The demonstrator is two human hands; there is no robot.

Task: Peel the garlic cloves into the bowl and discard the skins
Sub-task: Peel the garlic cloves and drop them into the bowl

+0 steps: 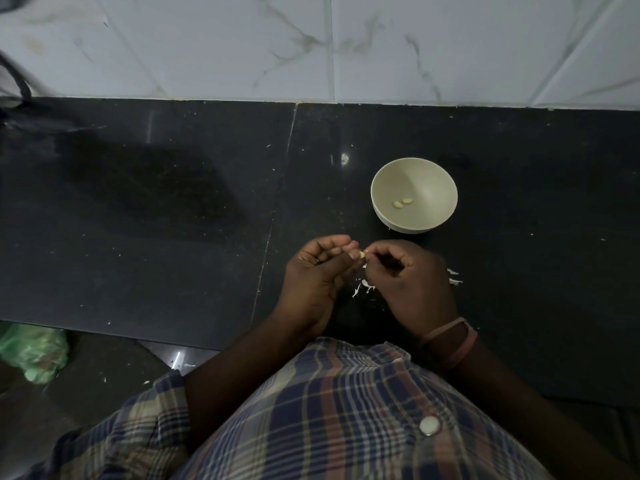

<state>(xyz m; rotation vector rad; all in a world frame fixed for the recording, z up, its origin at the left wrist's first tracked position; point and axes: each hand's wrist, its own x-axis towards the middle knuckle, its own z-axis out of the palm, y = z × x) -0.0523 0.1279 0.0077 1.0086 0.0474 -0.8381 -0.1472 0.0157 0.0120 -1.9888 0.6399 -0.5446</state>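
A small pale garlic clove (pixel 362 255) sits between the fingertips of both hands above the black counter. My left hand (pixel 318 275) pinches it with thumb and curled fingers. My right hand (pixel 408 282) has its fingertips on the clove's right end, where a bit of skin shows. Beyond the hands stands a cream bowl (pixel 433 174) with two peeled cloves (pixel 402 202) at its bottom. White skin scraps (pixel 363 287) lie on the counter under and to the right of my right hand.
The black stone counter (pixel 173 202) runs to a white marble-tiled wall (pixel 311 46) at the back. A green plastic bag (pixel 33 351) lies on the floor at the lower left. Dark cloth or cables (pixel 20 98) sit at the far left.
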